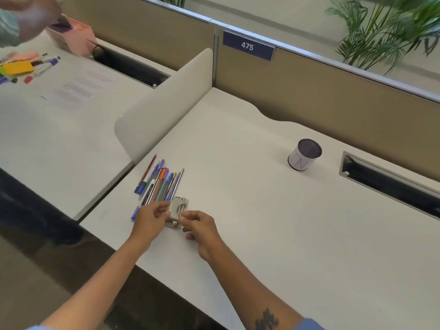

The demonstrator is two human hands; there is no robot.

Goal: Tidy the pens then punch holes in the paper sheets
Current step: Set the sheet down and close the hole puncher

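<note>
A small grey hole punch (178, 209) sits near the desk's front left edge. My left hand (148, 222) and my right hand (202, 231) both pinch it, one from each side. Several pens (159, 183) lie side by side just beyond the punch, and one blue pen (135, 213) pokes out left of my left hand. A mesh pen cup (304, 155) with a white label stands upright at the far right of the desk, well away from the pens. Printed paper sheets (78, 88) lie on the neighbouring desk to the left.
A rounded divider panel (166, 101) separates my white desk (262, 222) from the left desk. A cable slot (390, 184) opens at the right. On the left desk are markers (45, 64), a yellow item (17, 67) and a pink box (73, 36); another person's blurred arm (28, 17) is there.
</note>
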